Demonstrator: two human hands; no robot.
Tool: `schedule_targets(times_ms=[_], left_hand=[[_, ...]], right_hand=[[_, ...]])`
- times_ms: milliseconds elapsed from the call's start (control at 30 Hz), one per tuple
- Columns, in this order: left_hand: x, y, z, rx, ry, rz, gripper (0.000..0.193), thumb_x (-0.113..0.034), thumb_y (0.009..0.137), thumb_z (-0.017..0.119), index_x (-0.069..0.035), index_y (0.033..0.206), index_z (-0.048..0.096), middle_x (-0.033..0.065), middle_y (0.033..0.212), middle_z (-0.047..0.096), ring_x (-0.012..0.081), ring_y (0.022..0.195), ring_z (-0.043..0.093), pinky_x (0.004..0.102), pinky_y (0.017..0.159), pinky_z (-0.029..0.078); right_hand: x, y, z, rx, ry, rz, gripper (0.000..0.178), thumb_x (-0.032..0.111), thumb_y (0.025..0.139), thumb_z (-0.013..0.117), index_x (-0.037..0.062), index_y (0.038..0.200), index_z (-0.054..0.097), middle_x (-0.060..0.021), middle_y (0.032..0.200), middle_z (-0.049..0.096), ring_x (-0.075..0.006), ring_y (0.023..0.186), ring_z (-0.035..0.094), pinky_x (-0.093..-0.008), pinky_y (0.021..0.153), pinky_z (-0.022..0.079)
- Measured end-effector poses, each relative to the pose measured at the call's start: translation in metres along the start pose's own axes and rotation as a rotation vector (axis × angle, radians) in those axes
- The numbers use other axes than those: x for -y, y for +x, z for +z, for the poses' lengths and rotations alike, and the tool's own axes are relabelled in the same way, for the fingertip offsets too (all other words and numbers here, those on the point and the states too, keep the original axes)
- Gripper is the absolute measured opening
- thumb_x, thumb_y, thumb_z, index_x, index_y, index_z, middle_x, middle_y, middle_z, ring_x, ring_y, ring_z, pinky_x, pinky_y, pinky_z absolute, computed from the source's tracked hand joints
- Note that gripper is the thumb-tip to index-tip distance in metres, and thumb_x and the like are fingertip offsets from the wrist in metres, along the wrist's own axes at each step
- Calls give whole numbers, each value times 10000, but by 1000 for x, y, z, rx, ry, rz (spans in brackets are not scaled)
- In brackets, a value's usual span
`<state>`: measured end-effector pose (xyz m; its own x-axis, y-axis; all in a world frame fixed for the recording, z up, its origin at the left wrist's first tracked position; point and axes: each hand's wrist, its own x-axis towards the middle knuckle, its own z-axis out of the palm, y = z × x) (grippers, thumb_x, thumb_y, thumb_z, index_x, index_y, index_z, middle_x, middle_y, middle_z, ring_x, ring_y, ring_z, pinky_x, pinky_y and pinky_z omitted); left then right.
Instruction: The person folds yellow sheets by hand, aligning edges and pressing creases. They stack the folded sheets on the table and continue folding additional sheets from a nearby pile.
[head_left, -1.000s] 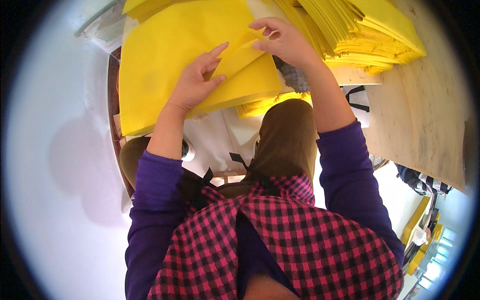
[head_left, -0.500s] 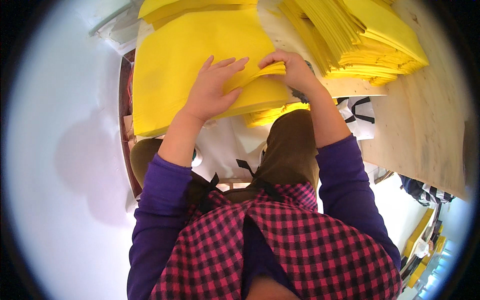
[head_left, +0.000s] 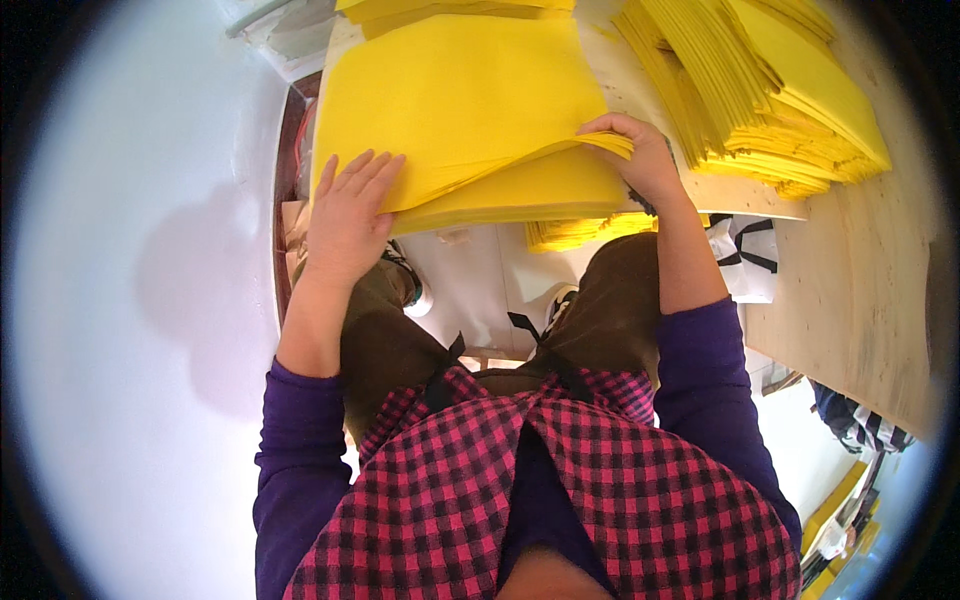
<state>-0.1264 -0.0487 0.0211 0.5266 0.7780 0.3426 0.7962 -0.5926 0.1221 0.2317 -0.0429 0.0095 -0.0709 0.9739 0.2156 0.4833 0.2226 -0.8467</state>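
A broad stack of yellow, cloth-like sheets [head_left: 470, 90] lies on the wooden table before me. My right hand [head_left: 645, 160] pinches the near right corner of several top sheets, thumb and fingers on either side, and lifts them so that a gap shows above the rest of the pile. At the near left corner my left hand [head_left: 350, 215] lies on the stack with its fingers stretched out flat and its thumb by the front edge.
On the right of the table [head_left: 850, 290] rises a tall pile of folded yellow pieces [head_left: 790, 100]. More yellow material [head_left: 570, 232] sits below the table edge. A white bag with black straps [head_left: 743, 255] is under the table; a white wall [head_left: 150, 330] stands on my left.
My left hand has moved from the middle of the stack to its near left corner. My right hand keeps hold of the lifted corner; the whole view has shifted slightly.
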Motion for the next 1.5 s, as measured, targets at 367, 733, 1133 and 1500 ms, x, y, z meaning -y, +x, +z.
schedule_targets(times_ms=[367,733,1133,1500], left_hand=[[77,-18,7,-172,-178,14,521,123,618,502,-95,1068,649,86,1147,626,277,1181,517,466,1061,329],[95,-11,11,-236,-1103,-314,363,189,707,485,-5,946,679,121,1131,637,253,1205,500,353,1019,388],[97,-22,18,-257,-1383,-355,180,-21,860,618,44,1027,635,120,1029,664,168,948,608,287,870,463],[95,-15,28,-453,-1361,-563,229,-76,892,606,50,1083,612,79,1007,661,130,900,604,261,820,466]], right_hand=[[-13,-6,7,-56,126,8,187,-43,767,673,45,931,651,-9,928,672,-106,888,614,-234,828,472],[-10,-8,7,-142,61,-2,152,-42,797,659,34,928,647,-13,912,666,-100,852,610,-226,781,479],[-15,-14,6,-165,196,121,133,78,858,657,31,982,651,36,855,626,-59,764,554,-199,695,453],[-16,-9,18,-246,299,162,186,114,900,609,1,1043,644,18,913,642,-56,814,551,-208,738,445]])
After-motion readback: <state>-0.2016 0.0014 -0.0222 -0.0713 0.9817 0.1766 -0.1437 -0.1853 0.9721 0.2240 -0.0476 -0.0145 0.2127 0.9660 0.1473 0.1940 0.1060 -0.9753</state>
